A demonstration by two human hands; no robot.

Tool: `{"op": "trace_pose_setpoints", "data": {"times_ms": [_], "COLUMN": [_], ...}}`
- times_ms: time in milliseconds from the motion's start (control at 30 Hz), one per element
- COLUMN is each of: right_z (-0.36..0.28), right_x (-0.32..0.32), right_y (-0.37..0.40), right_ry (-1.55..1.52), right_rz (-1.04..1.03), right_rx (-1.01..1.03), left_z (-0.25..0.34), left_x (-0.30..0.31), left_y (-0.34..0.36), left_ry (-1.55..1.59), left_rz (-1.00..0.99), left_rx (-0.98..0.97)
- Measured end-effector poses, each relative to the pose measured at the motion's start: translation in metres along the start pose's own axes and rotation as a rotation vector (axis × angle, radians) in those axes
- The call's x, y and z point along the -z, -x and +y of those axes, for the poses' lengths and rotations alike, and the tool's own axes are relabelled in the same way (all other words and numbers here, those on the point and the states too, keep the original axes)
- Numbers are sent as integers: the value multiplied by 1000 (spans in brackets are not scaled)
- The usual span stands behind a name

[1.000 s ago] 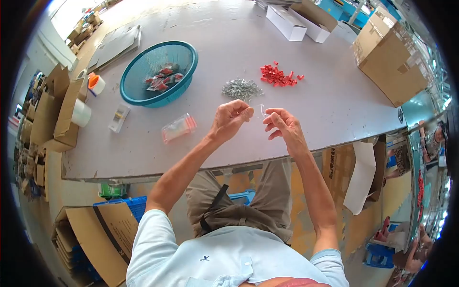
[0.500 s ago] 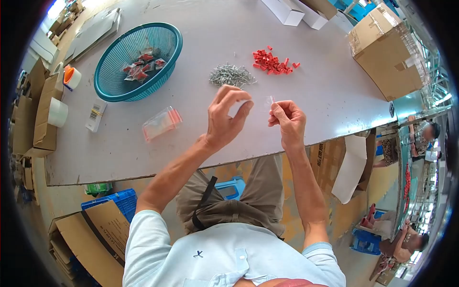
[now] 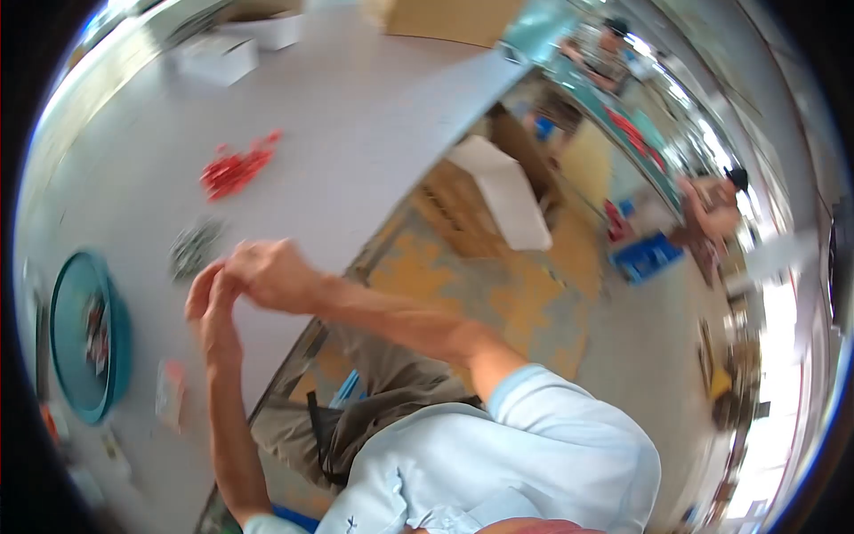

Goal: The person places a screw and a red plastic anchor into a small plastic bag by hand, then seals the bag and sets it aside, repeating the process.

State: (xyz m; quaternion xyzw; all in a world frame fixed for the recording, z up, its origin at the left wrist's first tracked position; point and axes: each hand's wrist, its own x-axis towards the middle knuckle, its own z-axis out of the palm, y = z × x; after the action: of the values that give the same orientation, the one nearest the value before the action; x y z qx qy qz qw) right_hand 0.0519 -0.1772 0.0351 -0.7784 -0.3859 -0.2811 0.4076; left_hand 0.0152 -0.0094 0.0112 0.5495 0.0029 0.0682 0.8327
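My left hand (image 3: pixel 216 307) and my right hand (image 3: pixel 274 274) are together over the near edge of the table, fingertips touching or nearly so. Both look closed, with fingers bent inward, though motion blurs them. A small clear plastic bag was in my right hand a moment ago; now the fingers hide it. What my left fingers pinch cannot be made out. Just beyond the hands lies a pile of grey metal screws or nails (image 3: pixel 197 247). Farther off is a heap of small red plastic pieces (image 3: pixel 236 169).
A teal basket (image 3: pixel 121 347) with red-and-clear packets stands at left. Near it lies a clear bag with red edging (image 3: pixel 171 392). White boxes (image 3: pixel 218 60) and a cardboard box (image 3: pixel 454 20) are at the back. Two people (image 3: pixel 712 209) sit at another bench to the right.
The view has swung to the right, so the table things appear farther left. My hands, apart before, have come together. My left hand's fingers have closed from a loose curl.
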Motion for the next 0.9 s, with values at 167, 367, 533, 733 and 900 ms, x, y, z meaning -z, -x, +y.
{"op": "trace_pose_setpoints", "data": {"times_ms": [167, 367, 533, 733, 900], "right_z": [-13, -14, -10, 5, 2], "right_x": [14, 32, 62, 55, 48], "right_y": [0, 10, 0, 8, 11], "right_ry": [136, 144, 265, -406, -603], "right_rz": [-202, -111, 102, -275, -269], "right_rx": [-67, -26, 39, -504, -633], "left_z": [-8, -13, -4, -4, -1], "left_x": [11, 5, -9, -5, -8], "left_y": [0, 3, 7, 4, 6], "left_ry": [117, 20, -213, -181, -135], "left_rz": [-90, -48, -156, -159, -155], "left_rx": [54, 34, -81, 40, 72]}}
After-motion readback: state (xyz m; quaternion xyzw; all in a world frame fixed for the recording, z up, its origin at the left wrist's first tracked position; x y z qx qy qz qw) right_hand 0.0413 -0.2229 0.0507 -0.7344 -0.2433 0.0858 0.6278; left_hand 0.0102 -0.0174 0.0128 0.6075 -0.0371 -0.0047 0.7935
